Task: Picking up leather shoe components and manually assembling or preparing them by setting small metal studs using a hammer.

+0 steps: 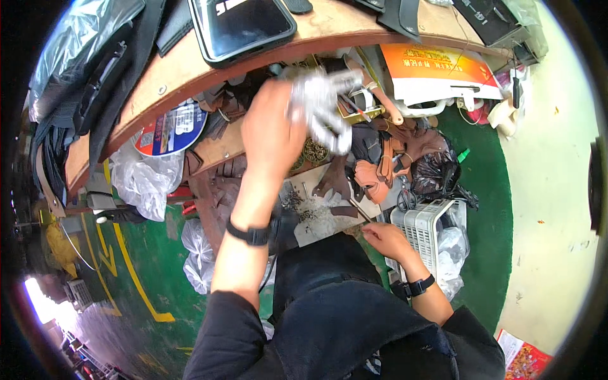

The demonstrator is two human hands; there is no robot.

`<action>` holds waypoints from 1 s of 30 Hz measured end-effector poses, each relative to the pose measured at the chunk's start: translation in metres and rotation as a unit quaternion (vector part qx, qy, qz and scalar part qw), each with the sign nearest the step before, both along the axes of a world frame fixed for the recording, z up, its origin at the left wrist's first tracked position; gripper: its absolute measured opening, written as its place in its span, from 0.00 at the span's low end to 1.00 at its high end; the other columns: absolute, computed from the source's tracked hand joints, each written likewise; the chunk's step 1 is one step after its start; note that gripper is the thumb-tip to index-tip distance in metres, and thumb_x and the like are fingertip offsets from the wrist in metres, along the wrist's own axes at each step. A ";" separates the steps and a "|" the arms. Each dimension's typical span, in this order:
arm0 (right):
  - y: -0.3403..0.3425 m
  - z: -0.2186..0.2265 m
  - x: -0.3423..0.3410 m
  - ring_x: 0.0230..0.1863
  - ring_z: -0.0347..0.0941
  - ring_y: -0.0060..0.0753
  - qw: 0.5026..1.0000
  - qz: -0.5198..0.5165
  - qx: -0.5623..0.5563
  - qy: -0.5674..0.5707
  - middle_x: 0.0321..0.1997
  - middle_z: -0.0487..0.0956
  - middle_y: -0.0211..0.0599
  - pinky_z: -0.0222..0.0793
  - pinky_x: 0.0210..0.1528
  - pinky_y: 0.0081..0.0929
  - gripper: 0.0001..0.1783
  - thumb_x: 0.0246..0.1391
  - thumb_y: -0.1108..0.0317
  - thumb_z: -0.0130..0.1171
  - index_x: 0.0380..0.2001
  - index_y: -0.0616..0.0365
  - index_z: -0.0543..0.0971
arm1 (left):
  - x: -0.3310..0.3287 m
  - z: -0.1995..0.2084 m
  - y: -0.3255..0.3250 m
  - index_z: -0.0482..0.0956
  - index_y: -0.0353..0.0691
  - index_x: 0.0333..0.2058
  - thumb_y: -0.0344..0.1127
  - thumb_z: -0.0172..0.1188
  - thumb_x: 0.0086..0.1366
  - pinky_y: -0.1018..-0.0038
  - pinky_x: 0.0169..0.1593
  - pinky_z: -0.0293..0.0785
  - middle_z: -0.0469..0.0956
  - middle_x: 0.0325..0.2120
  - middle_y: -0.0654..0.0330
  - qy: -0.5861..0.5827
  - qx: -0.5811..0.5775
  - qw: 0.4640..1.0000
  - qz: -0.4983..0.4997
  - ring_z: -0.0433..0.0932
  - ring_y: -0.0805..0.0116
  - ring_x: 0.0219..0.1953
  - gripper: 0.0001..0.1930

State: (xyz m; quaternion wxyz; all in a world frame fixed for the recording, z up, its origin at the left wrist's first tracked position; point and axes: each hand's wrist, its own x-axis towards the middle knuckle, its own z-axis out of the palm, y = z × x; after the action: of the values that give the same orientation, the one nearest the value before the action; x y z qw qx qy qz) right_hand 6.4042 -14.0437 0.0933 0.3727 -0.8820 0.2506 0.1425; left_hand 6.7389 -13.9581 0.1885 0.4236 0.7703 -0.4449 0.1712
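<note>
My left hand (272, 130) is raised over the middle of the work place, closed at the edge of a shiny silvery-white thing (323, 111). That thing is smeared by motion, so its kind does not show. Lower down, my right hand (387, 239) pinches the near end of a thin dark rod (363, 214). The rod slants over a pale board (315, 234) strewn with small dark bits. Beside the rod lie a brown leather strip (344, 211), brown leather pieces (335, 177) and orange-tan leather pieces (370, 180).
A curved wooden shelf (342, 28) carries a phone (244, 28) and black straps. Scissors (406, 195) lie by a white plastic basket (418, 237) at my right. A black plastic bag (437, 171) sits behind it. Clear bags (149, 180) hang at left. An orange-and-white carrier (437, 73) stands behind.
</note>
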 end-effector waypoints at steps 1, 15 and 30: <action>-0.003 -0.001 0.005 0.45 0.77 0.51 1.000 0.000 0.000 0.004 0.43 0.81 0.45 0.73 0.46 0.39 0.15 0.57 0.61 0.54 0.44 0.55 0.79 | -0.013 -0.007 0.014 0.76 0.36 0.35 0.36 0.59 0.56 0.58 0.36 0.74 0.75 0.31 0.50 -0.002 -0.055 0.997 -0.046 0.76 0.46 0.34 0.11; -0.004 0.064 0.120 0.46 0.75 0.49 0.969 0.031 0.064 -0.236 0.49 0.76 0.47 0.71 0.46 0.38 0.21 0.54 0.67 0.58 0.52 0.58 0.73 | -0.173 -0.068 0.179 0.75 0.33 0.33 0.28 0.61 0.47 0.65 0.37 0.74 0.76 0.29 0.50 0.346 0.086 0.934 -0.030 0.77 0.49 0.31 0.12; -0.015 0.068 0.262 0.35 0.79 0.48 0.876 0.074 -0.336 -0.338 0.65 0.61 0.66 0.77 0.36 0.37 0.30 0.44 0.64 0.60 0.55 0.47 0.75 | -0.176 -0.073 0.217 0.77 0.34 0.34 0.27 0.60 0.45 0.65 0.38 0.74 0.76 0.29 0.51 0.369 0.131 0.920 0.000 0.77 0.49 0.32 0.13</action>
State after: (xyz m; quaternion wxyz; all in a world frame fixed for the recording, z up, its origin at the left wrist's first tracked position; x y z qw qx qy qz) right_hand 6.6665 -14.0589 0.1611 0.1043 -0.9646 0.0767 -0.2297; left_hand 6.5630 -13.7415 0.1156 0.4529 0.8274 -0.2760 -0.1849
